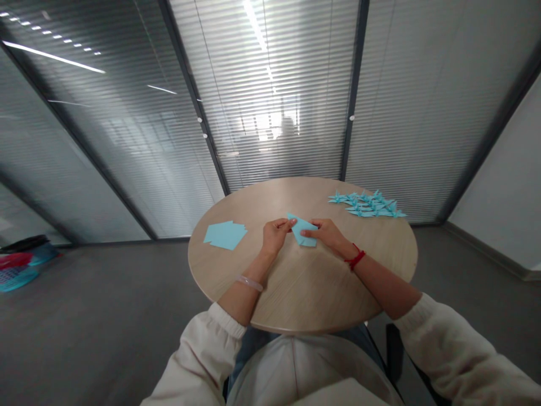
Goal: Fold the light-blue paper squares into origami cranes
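A partly folded light-blue paper (pixel 302 231) lies at the middle of the round wooden table (pixel 296 287). My left hand (pixel 275 233) pinches its upper left corner with curled fingers. My right hand (pixel 327 232) presses on the paper's right side, fingers closed onto it. A small stack of flat light-blue sheets (pixel 225 234) lies to the left of my left hand. Several finished light-blue paper cranes (pixel 367 204) are grouped at the table's far right.
Glass partitions with blinds (pixel 270 101) stand behind the table. Grey floor surrounds it. Coloured bags (pixel 21 262) lie on the floor at the far left. A dark chair part (pixel 393 352) shows beside my right arm.
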`<state>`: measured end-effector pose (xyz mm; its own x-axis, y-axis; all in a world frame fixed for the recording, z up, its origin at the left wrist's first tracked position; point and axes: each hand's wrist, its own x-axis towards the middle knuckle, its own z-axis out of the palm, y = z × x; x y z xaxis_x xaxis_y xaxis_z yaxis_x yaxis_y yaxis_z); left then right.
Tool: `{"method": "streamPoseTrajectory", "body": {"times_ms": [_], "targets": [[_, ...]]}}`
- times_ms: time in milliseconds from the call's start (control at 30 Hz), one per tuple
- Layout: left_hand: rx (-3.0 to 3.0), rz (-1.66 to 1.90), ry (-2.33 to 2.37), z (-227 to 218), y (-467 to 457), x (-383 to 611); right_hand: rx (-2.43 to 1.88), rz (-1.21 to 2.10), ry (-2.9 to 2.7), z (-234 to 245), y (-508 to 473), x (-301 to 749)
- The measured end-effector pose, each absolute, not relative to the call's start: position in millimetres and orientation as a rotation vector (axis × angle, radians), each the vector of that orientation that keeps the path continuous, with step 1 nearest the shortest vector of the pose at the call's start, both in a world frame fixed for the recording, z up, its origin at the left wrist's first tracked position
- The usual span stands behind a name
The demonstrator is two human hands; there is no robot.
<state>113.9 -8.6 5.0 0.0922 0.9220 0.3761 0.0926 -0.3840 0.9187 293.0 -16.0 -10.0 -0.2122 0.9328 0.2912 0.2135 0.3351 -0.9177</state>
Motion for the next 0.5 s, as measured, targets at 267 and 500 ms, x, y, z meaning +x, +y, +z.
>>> {"method": "streamPoseTrajectory", "body": {"times_ms": [267,500], "targets": [[1.596,1.235,0.952,6.7,-9.7,114.0,-1.069,0.925,-1.642,-7.6,-16.2,294.5],[1.918,1.229,1.194,6.0,-12.8,111.3,-1.039,0.971,-1.626,-8.7,-15.8,293.4]]}}
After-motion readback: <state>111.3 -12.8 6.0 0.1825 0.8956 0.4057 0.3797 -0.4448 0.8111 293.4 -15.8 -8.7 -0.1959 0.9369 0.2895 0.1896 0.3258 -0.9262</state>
